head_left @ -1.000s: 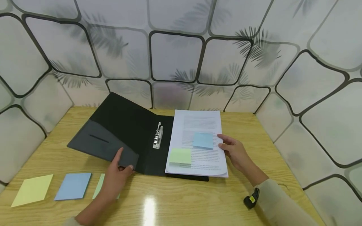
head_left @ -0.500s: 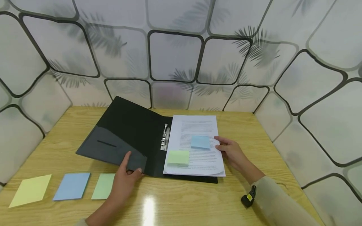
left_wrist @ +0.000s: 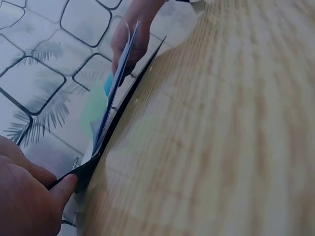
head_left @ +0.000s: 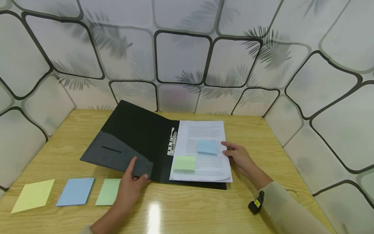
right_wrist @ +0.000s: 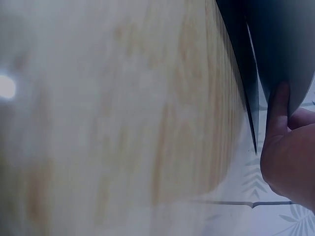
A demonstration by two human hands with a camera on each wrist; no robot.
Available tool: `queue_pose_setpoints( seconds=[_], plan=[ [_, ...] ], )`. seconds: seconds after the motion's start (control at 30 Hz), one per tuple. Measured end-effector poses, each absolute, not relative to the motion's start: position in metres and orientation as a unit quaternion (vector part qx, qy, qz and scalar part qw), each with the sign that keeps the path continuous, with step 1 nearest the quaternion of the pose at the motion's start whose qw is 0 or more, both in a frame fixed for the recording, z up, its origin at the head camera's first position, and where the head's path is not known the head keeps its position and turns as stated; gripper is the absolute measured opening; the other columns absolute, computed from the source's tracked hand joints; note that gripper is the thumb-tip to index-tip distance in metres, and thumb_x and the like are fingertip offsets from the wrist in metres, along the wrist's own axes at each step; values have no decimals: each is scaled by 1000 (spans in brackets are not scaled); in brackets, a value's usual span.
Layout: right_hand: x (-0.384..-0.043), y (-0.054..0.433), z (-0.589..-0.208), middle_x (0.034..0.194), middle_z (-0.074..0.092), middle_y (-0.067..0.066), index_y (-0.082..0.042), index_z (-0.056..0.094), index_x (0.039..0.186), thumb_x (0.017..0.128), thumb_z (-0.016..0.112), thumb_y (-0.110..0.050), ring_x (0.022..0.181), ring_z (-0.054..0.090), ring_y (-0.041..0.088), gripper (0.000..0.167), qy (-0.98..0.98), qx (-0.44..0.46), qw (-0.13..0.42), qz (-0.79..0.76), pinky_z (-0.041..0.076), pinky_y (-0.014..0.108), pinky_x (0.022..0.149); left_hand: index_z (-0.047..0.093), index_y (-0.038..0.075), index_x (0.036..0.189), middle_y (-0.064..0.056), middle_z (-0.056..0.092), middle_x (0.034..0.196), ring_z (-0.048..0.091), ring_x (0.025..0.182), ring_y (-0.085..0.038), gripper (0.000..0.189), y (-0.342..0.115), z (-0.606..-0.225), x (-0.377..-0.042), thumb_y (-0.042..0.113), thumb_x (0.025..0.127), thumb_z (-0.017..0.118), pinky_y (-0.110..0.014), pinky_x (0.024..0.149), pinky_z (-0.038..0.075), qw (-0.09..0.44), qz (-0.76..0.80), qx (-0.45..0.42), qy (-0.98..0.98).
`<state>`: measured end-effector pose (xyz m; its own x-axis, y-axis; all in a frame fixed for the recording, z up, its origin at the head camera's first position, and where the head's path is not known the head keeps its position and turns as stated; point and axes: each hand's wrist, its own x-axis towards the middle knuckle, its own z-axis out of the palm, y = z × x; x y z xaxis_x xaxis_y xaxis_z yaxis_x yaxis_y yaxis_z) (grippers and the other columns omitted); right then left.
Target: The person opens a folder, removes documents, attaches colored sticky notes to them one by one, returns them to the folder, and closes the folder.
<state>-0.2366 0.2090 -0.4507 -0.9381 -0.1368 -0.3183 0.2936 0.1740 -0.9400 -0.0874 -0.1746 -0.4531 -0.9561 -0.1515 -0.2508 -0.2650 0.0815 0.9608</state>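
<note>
A black ring binder (head_left: 137,130) lies spread on the table in the head view, its left cover tilted up. My left hand (head_left: 128,185) pinches that cover's lower edge between thumb and fingers. The metal ring mechanism (head_left: 172,142) shows at the middle. With thumb and fingers my right hand (head_left: 241,160) pinches the right edge of a stack of printed sheets (head_left: 204,131). The stack overlies the binder's right cover, its left edge close beside the rings. A blue sticky note (head_left: 207,147) and a green sticky note (head_left: 184,163) sit on the top sheet. In the left wrist view, a gap separates sheets (left_wrist: 120,73) and cover (left_wrist: 140,76).
Along the table's front left lie a yellow sticky pad (head_left: 32,195), a blue sticky pad (head_left: 75,191) and a green sticky pad (head_left: 108,191), the last partly behind my left wrist. A patterned wall (head_left: 184,58) encloses the table (head_left: 187,211) at the back and sides.
My left hand has drawn the binder to the right, farther under the sheets. The sheets have shifted slightly left and nearer in my right hand. Almost nothing moves in the last half second.
</note>
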Motion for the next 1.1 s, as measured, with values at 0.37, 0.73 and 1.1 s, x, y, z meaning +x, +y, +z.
queue_pose_setpoints(
  seconds=[0.37, 0.73, 1.1],
  plan=[
    [-238, 208, -447, 159, 39, 13, -8, 45, 152, 101, 56, -4, 122, 54, 17, 53, 730, 76, 179, -655, 52, 21, 85, 4, 22, 164, -37, 45, 142, 69, 93, -12, 85, -174, -457, -88, 1, 100, 56, -20, 82, 56, 39, 688, -129, 713],
    [-242, 204, -449, 156, 42, 17, -5, 45, 151, 100, 57, -2, 119, 57, 18, 53, 731, 76, 178, -655, 53, 22, 84, 6, 25, 164, -32, 52, 137, 69, 95, -14, 84, -172, -454, -85, 2, 100, 56, -19, 84, 55, 41, 687, -139, 712],
    [-241, 206, -449, 155, 44, 15, -8, 47, 151, 100, 57, -4, 113, 58, 16, 52, 745, 82, 178, -638, 53, 23, 82, 6, 25, 164, -30, 44, 146, 68, 101, -18, 84, -173, -456, -85, 2, 100, 56, -18, 85, 54, 41, 694, -134, 707]
  ],
)
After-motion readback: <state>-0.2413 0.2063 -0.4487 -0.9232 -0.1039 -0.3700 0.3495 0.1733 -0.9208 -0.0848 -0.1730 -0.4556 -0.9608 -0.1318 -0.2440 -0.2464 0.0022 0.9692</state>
